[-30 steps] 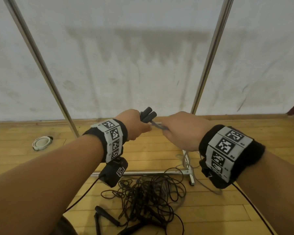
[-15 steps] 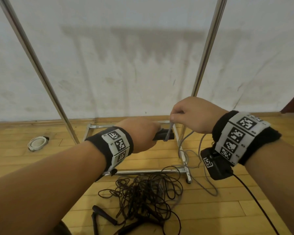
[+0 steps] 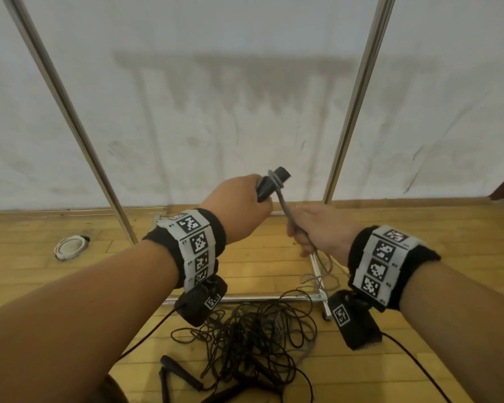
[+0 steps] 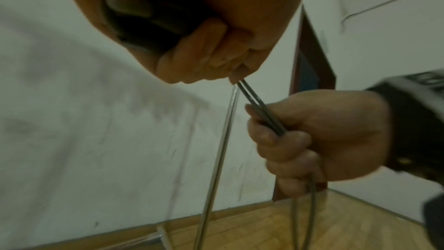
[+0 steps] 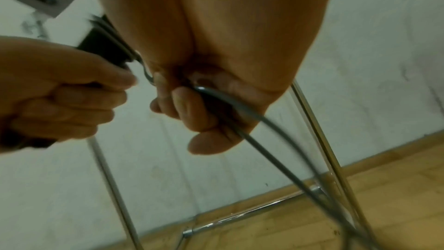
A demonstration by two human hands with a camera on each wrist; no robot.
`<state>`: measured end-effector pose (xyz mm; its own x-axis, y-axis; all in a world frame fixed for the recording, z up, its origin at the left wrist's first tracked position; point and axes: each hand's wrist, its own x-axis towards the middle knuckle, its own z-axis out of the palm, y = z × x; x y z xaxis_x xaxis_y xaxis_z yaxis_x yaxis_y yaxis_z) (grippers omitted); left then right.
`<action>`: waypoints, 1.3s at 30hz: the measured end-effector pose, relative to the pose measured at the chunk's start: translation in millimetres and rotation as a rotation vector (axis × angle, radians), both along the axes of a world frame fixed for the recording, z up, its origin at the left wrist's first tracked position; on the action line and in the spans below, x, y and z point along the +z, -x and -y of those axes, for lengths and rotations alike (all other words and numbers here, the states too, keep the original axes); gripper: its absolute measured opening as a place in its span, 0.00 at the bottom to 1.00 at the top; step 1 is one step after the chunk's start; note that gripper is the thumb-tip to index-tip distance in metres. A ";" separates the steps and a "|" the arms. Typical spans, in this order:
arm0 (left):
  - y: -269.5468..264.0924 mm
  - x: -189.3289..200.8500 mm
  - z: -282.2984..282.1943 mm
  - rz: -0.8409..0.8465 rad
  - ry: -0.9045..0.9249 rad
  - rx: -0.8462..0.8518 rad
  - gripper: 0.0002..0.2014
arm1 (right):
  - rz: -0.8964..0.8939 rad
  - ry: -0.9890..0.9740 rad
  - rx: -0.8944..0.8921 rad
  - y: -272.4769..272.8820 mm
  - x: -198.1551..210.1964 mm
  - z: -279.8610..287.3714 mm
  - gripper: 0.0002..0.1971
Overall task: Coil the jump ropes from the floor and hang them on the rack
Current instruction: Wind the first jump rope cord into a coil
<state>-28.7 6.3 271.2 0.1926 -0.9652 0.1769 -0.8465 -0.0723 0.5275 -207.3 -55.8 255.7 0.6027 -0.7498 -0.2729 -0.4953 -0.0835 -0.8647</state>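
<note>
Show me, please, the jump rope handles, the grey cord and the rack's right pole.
jump rope handles (image 3: 274, 183), head view, upper end above the fist.
grey cord (image 4: 263, 116), left wrist view, doubled strands between the hands.
rack's right pole (image 3: 352, 112), head view, mid-shaft.

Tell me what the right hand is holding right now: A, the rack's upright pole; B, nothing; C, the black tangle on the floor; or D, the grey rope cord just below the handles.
D: the right hand curls round the grey rope cord that runs down from the handles gripped in the left hand.
</note>
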 end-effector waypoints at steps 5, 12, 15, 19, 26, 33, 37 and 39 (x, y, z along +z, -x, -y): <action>-32.7 -8.5 9.4 0.118 -0.176 0.183 0.10 | -0.338 0.504 0.347 -6.9 13.1 -18.1 0.20; -10.2 -32.2 5.4 0.528 -0.378 0.009 0.03 | -0.524 0.764 0.609 -10.9 42.5 -24.4 0.23; 2.5 -38.3 1.4 0.624 -0.389 -0.120 0.03 | -0.469 0.745 0.543 -5.5 45.6 -15.6 0.20; 12.7 -39.8 -7.0 0.655 -0.341 -0.223 0.09 | -0.381 0.675 0.437 5.2 43.8 0.6 0.18; 20.3 -28.8 -14.7 0.681 -0.187 -0.302 0.13 | -0.172 0.399 0.289 18.6 34.9 21.5 0.14; 22.6 -10.6 -22.4 0.308 -0.032 -0.295 0.07 | 0.170 -0.015 0.022 12.9 13.9 17.3 0.14; 11.0 -2.4 -12.2 0.180 0.024 -0.085 0.11 | 0.138 -0.111 -0.053 -1.3 -10.2 -4.0 0.23; 0.3 -4.1 -4.8 0.196 -0.026 -0.005 0.14 | 0.013 -0.015 0.003 -9.5 -15.2 -15.8 0.26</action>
<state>-29.1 11.2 267.0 0.1525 -0.9708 0.1851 -0.9331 -0.0797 0.3507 -197.8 -40.0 240.5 0.6087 -0.7440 -0.2756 -0.4834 -0.0723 -0.8724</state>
